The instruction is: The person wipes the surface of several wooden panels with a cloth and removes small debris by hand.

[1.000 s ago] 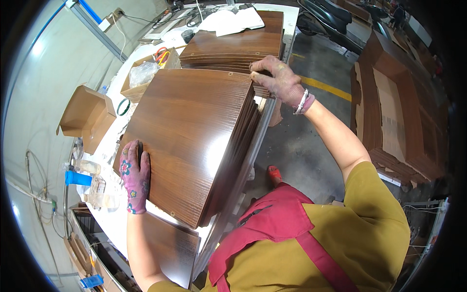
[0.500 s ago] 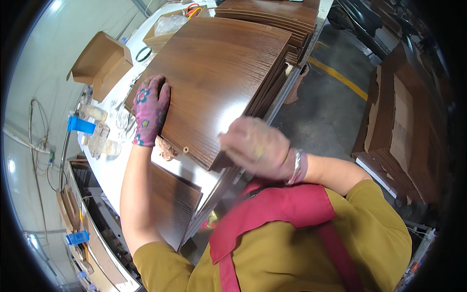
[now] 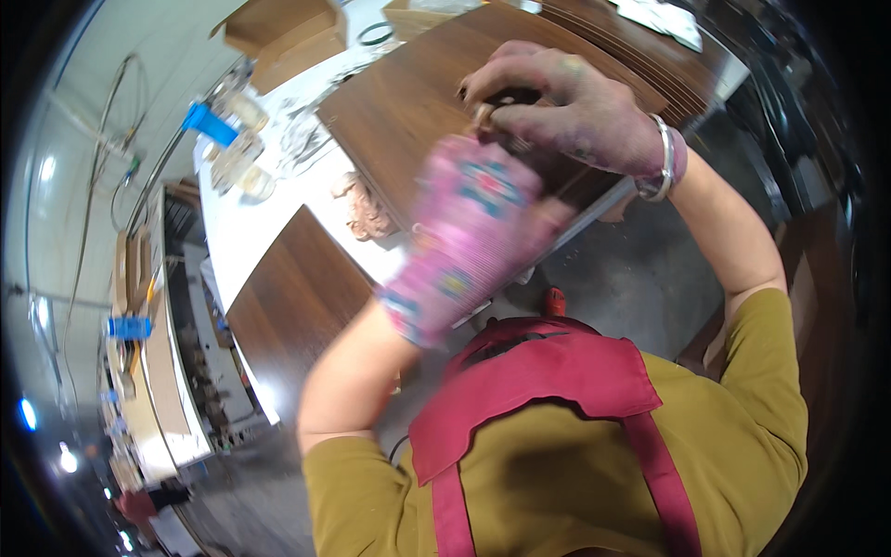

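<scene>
My left hand (image 3: 469,232) wears a pink patterned glove and is raised in front of my chest, blurred by motion, flat and holding nothing. My bare right hand (image 3: 566,111), with a silver bracelet on the wrist, is curled over the glove's fingertips and pinches them. Both hands hover above the near edge of a stack of dark brown wood-grain panels (image 3: 399,111) on a white table (image 3: 251,232). Another dark panel (image 3: 288,306) sits lower, at the table's near left.
A cardboard box (image 3: 278,28) stands at the table's far end. A blue tool (image 3: 206,121), clear plastic bags (image 3: 241,172) and a brownish crumpled lump (image 3: 367,209) lie left of the stack. A small red object (image 3: 554,302) is on the grey floor.
My left hand has lifted off the panel stack and come up toward my chest. My right hand has moved across and taken hold of the glove's fingertips. The view has tilted down.
</scene>
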`<action>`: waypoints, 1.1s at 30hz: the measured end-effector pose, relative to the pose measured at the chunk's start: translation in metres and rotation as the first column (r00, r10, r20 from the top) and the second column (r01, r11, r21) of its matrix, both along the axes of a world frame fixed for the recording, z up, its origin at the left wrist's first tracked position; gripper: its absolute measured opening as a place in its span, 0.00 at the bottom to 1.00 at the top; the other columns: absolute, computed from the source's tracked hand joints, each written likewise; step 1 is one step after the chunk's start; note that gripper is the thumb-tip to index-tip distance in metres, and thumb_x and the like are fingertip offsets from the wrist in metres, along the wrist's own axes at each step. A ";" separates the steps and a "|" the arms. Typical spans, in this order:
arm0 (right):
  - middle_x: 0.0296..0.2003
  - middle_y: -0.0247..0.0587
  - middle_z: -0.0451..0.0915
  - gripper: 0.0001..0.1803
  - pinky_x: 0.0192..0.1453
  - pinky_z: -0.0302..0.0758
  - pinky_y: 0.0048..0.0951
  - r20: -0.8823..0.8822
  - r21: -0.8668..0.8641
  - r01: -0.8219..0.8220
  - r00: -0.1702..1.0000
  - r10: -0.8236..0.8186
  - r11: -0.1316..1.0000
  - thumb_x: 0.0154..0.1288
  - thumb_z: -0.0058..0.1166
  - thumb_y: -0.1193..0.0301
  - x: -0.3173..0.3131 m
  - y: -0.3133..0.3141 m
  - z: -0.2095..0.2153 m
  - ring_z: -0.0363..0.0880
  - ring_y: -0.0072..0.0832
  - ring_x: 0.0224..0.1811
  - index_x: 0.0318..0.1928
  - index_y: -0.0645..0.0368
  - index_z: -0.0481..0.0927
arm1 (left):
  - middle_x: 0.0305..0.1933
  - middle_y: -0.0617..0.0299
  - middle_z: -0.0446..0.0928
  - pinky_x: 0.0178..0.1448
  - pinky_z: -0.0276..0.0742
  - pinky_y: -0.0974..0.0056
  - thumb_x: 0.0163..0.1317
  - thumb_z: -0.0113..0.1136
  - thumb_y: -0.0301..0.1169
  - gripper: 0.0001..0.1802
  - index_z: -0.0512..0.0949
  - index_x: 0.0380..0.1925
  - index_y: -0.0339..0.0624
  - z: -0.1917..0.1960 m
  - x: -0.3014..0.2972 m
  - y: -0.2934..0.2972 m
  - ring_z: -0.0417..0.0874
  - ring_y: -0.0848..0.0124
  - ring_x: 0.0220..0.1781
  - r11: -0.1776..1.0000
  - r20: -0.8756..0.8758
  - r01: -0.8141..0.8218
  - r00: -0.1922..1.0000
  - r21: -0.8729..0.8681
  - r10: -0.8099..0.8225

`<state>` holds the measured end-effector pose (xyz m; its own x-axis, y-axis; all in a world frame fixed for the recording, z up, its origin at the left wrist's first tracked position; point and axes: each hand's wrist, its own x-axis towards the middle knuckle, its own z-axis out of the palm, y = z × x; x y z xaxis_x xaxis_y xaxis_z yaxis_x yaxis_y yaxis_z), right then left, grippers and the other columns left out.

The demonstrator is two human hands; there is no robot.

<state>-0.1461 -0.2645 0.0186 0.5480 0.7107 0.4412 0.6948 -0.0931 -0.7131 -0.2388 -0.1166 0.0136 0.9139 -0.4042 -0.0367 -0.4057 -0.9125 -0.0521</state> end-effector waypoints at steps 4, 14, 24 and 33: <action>0.44 0.33 0.76 0.10 0.42 0.77 0.29 0.054 -0.336 -0.367 0.912 0.406 0.868 0.66 0.57 0.71 -0.001 0.062 0.018 0.78 0.29 0.42 0.48 0.52 0.81 | 0.59 0.47 0.73 0.60 0.68 0.49 0.58 0.58 0.59 0.41 0.70 0.64 0.43 -0.064 -0.021 -0.032 0.75 0.50 0.57 0.943 0.429 0.014 0.893 -0.333 0.138; 0.38 0.44 0.80 0.08 0.44 0.79 0.43 0.232 -0.691 -0.581 0.384 0.894 0.429 0.57 0.53 0.70 0.003 0.132 -0.012 0.82 0.44 0.43 0.34 0.58 0.83 | 0.69 0.47 0.66 0.67 0.65 0.47 0.58 0.60 0.56 0.41 0.66 0.68 0.50 -0.069 -0.026 -0.041 0.65 0.47 0.70 0.880 0.100 -0.224 0.952 -0.420 0.290; 0.30 0.53 0.78 0.13 0.42 0.74 0.43 0.160 -0.580 -0.732 0.329 0.931 0.358 0.64 0.50 0.64 0.015 0.141 -0.004 0.80 0.48 0.36 0.34 0.63 0.77 | 0.72 0.47 0.61 0.75 0.53 0.43 0.58 0.62 0.54 0.41 0.65 0.69 0.51 -0.054 -0.021 -0.040 0.62 0.46 0.72 0.841 0.055 -0.232 0.954 -0.488 0.295; 0.36 0.39 0.80 0.06 0.42 0.75 0.36 0.327 -0.586 -0.555 0.504 0.799 0.590 0.57 0.58 0.75 0.115 0.232 -0.026 0.80 0.38 0.39 0.35 0.54 0.84 | 0.73 0.53 0.61 0.77 0.44 0.44 0.59 0.57 0.59 0.40 0.66 0.68 0.53 -0.058 -0.020 -0.040 0.57 0.51 0.75 0.883 0.077 -0.260 0.947 -0.389 0.313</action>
